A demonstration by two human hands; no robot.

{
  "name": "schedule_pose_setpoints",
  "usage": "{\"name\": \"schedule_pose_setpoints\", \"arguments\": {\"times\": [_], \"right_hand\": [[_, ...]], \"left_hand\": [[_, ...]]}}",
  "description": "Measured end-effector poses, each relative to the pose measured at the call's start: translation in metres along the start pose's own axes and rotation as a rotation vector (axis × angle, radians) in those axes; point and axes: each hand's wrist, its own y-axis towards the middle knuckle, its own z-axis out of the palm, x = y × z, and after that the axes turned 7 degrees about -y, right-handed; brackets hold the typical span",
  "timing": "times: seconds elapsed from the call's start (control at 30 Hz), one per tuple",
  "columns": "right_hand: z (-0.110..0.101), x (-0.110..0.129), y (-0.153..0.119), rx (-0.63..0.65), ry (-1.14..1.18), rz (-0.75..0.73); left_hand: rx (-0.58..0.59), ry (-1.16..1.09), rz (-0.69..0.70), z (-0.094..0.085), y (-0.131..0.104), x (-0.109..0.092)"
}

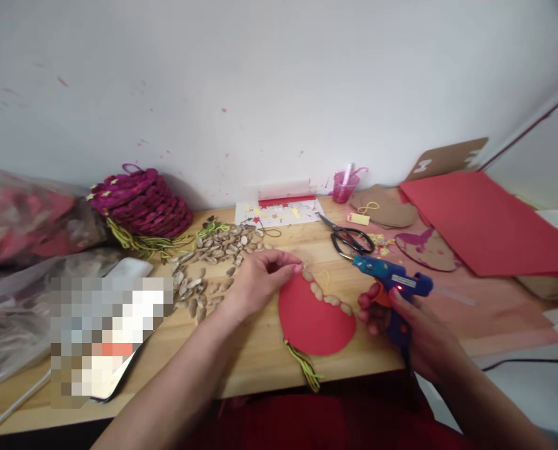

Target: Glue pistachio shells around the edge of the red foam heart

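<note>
A red rounded piece [316, 322] lies near the table's front edge, with a row of pale brown shells [316, 290] along its upper right edge. My left hand [264, 278] has its thumb and forefinger pinched at the top end of that row; what sits between the fingertips is too small to name. My right hand [400, 319] is wrapped round a blue glue gun [386, 275], whose nozzle points left above the table. A yellow loop [324, 281] shows by the shells, and a green-yellow tassel [307, 369] hangs from the piece's lower edge.
Loose shells [222, 244] are piled left of centre. Black scissors [351, 239] lie behind the glue gun. Red sheets [489, 219] and cardboard [386, 208] are at the right. A purple bundle [147, 203], plastic bags [20, 300] and a blurred-out device [114, 344] are at the left.
</note>
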Motion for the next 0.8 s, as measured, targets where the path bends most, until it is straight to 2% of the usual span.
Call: {"name": "schedule_pose_setpoints", "arguments": {"times": [0.13,0.27,0.37,0.5,0.8], "right_hand": [[0.006,0.000,-0.008,0.033,-0.076,-0.070],[0.016,0.006,-0.025,0.146,-0.263,-0.124],[0.025,0.012,-0.036,0.167,-0.461,-0.217],[0.033,0.013,-0.043,0.081,-0.639,-0.328],[0.035,0.006,-0.053,0.033,-0.710,-0.425]], "left_hand": [[0.043,-0.402,-0.171,0.001,0.000,0.001],[0.127,-0.617,-0.289,0.005,-0.003,0.002],[0.166,-0.676,-0.337,0.008,-0.006,0.001],[0.210,-0.712,-0.355,0.009,-0.008,0.001],[0.240,-0.721,-0.330,0.012,-0.010,0.001]]}}
